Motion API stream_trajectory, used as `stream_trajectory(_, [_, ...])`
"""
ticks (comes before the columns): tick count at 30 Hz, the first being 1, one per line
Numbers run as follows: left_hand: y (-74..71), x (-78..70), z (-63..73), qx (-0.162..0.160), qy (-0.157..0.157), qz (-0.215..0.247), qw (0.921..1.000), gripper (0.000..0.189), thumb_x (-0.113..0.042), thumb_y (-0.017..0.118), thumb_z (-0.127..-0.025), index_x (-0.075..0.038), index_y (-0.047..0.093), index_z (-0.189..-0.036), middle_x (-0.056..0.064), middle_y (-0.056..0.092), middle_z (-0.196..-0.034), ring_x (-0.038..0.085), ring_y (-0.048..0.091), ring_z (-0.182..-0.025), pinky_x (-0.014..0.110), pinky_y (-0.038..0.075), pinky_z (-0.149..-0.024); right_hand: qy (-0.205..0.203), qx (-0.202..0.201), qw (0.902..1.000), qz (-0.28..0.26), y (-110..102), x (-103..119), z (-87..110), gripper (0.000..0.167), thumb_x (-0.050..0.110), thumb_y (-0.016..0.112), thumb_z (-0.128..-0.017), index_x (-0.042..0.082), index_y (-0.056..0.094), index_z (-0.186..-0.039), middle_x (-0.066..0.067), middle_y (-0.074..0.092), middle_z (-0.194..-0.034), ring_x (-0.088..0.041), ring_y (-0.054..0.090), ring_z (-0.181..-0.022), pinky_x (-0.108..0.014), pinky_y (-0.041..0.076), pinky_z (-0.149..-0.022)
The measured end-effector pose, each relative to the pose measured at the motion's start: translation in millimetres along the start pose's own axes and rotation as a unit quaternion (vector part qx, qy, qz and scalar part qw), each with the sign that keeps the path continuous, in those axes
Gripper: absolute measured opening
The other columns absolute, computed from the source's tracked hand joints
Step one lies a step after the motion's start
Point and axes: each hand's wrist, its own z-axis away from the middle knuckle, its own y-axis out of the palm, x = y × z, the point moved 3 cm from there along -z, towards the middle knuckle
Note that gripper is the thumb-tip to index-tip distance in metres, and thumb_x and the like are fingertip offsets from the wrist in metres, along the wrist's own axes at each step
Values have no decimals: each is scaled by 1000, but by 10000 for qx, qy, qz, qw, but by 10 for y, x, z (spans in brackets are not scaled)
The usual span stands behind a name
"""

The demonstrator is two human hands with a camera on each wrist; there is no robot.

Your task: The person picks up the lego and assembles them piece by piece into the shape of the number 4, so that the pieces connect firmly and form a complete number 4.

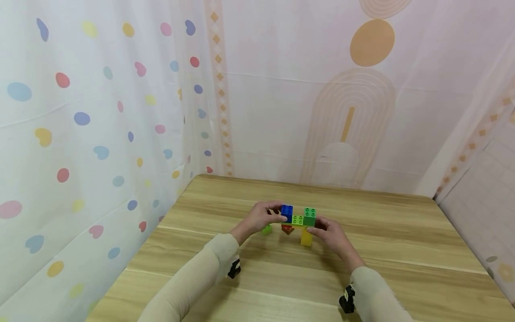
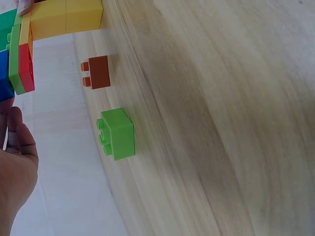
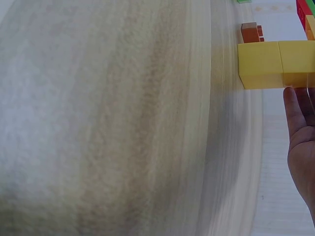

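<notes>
While a blue block [image 1: 287, 210] and green block [image 1: 310, 217] top the structure [image 1: 297, 219], both hands [image 1: 262, 218] [image 1: 334, 236] grip its ends.

Homelike corner: patterned curtains [image 1: 263, 120], wood-grain table [image 1: 402, 237].

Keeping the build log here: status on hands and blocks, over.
Left hand pinches blue block; right hand holds other end of block build. Brown block, light green block loose on table, apart from build.

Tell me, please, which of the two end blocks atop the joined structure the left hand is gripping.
The blue block, pinched by the left hand; the darker green block stands at the opposite end, beside the right hand.
</notes>
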Motion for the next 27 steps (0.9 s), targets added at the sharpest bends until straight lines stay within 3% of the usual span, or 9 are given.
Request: stream_trajectory(27, [27,15,9,-136,37,52,9999,40,-26,78,-88,-11,70,-124,1,66,-97,18,56,-80,30,48,-71,-52,20,10000,75,-12,-13,0,38,24,72,-93,8,66,-126,-5,67,-112,-20,59,-102,-37,50,-89])
